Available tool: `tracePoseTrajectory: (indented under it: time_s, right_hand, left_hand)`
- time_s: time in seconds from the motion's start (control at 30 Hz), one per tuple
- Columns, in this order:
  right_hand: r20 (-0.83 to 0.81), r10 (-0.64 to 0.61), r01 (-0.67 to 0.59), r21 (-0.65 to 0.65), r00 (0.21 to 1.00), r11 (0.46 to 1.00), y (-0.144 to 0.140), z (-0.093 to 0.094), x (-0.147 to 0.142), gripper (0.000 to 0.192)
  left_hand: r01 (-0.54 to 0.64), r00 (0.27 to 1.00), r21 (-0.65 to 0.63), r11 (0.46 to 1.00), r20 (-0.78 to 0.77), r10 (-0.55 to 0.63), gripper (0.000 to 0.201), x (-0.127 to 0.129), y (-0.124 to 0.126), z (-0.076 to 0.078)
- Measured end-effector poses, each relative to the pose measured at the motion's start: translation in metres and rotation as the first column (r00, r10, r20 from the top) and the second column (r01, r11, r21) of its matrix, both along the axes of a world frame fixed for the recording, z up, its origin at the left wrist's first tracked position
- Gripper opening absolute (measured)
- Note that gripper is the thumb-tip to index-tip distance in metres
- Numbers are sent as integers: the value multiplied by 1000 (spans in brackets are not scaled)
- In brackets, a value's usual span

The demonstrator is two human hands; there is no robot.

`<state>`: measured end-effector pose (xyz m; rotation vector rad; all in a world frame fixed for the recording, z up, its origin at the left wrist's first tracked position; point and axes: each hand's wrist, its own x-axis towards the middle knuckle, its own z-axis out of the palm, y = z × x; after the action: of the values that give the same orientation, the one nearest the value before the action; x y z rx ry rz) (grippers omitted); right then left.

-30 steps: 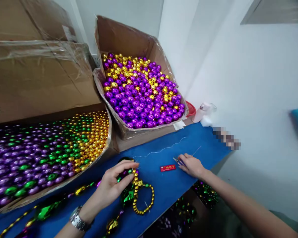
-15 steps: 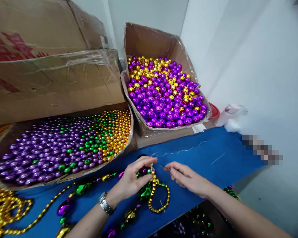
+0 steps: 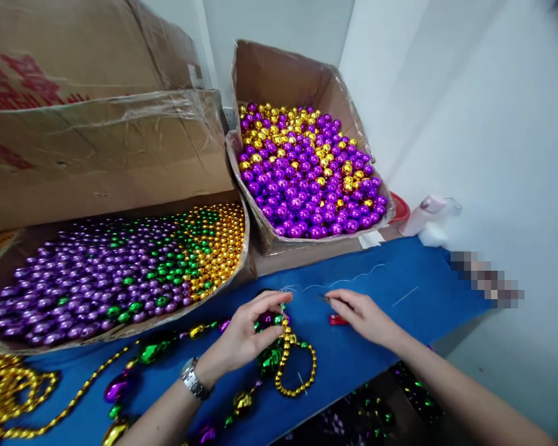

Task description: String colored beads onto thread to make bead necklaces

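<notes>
My left hand (image 3: 251, 328), a metal watch (image 3: 194, 378) on its wrist, is curled with thumb and forefinger apart. From its fingers hangs a bead strand (image 3: 286, 365), gold with a few green beads, looping down onto the blue cloth. Big green, purple and gold beads lie behind and below this hand. To the right, my right hand (image 3: 360, 314) is closed on a small tool with a thin, dark metal tip (image 3: 324, 298); its grip is hidden in the fingers. Beneath that hand rests a small red object (image 3: 337, 319), partly covered.
A carton of purple and gold balls (image 3: 307, 244) stands behind; another carton (image 3: 246, 248) of smaller purple, green and gold beads is at left. Gold bead strings (image 3: 18, 387) pile at the left edge. Loose white thread (image 3: 348, 282) lies on the blue cloth (image 3: 376, 291).
My right hand has moved right and slightly up, away from the left hand, with the tool in it. The small red object has come into view. The left hand stays nearly still.
</notes>
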<state>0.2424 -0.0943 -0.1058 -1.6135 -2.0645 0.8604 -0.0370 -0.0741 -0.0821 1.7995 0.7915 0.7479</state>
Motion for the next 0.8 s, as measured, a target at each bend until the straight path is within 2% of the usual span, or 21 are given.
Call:
tracePoseTrajectory:
  time_s: [0.1, 0.2, 0.27, 0.43, 0.57, 0.8]
  right_hand:
    - [220, -197, 185, 72, 956, 980, 0, -29, 47, 37]
    - [348, -252, 221, 126, 903, 967, -5, -50, 70, 38]
    - [372, -199, 157, 141, 907, 978, -10, -57, 68, 37]
    - [309, 34, -68, 100, 950, 993, -13, -64, 38, 31]
    - [186, 72, -90, 91, 980, 992, -11, -53, 11, 23]
    - [-110, 209, -203, 60, 972, 977, -9, 4, -41, 24]
  left_hand:
    - [-39, 999, -25, 999, 21, 39, 44, -1, 1, -3]
    - [-43, 997, -66, 997, 65, 47, 45, 0, 3, -8]
    - [-38, 995, -94, 995, 90, 46, 46, 0, 4, -10]
    - [-42, 990, -133, 990, 125, 59, 49, 1, 3, -10]
    - [-51, 990, -149, 988, 120, 69, 50, 3, 2, -7]
    - [-33, 984, -140, 990, 167, 56, 53, 2, 1, -11]
